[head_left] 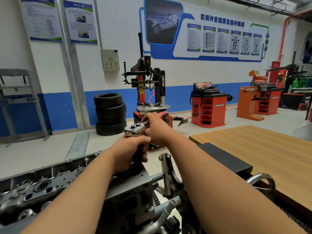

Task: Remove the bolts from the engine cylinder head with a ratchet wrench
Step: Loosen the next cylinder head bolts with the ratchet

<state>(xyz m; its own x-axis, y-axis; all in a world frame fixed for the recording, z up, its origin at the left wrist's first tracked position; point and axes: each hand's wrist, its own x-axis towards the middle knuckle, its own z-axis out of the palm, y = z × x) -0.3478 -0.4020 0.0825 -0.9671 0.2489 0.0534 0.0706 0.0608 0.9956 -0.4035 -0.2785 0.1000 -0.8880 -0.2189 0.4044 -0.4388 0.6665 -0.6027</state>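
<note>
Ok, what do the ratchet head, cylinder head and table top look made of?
Ratchet head: bright polished steel, probably chromed, mirror glints. Cylinder head: dull grey cast metal, likely aluminium, rough matte surfaces. Table top: wood or wood-look laminate, visible grain.

stand (166,168) — carries cylinder head (55,180) | floor (33,154) — tyre stack (110,114)

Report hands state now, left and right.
Left hand: closed, gripping the upright shaft under the ratchet wrench head.
Right hand: closed, gripping the ratchet wrench handle.
</note>
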